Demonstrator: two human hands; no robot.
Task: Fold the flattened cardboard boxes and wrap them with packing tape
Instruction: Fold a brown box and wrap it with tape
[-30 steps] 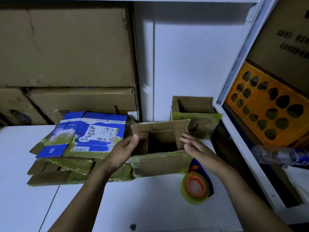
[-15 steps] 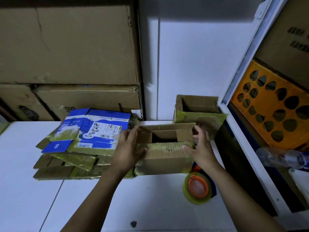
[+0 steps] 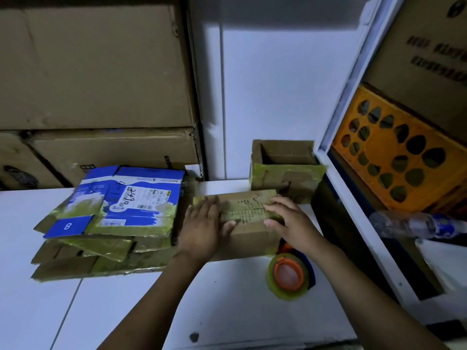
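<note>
Head view: left hand (image 3: 202,228) and right hand (image 3: 290,221) pressing the box (image 3: 249,210) shut.
Straight fingers grip nothing; flattened boxes (image 3: 113,223) lie to their left, tape roll (image 3: 288,276) near the right fingers. Reaching for it could let the box spring open.

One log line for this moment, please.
box: flaps pressed down | left hand: flat on top | right hand: flat on top | tape roll: on table, untouched | flattened boxes: stacked left
</note>
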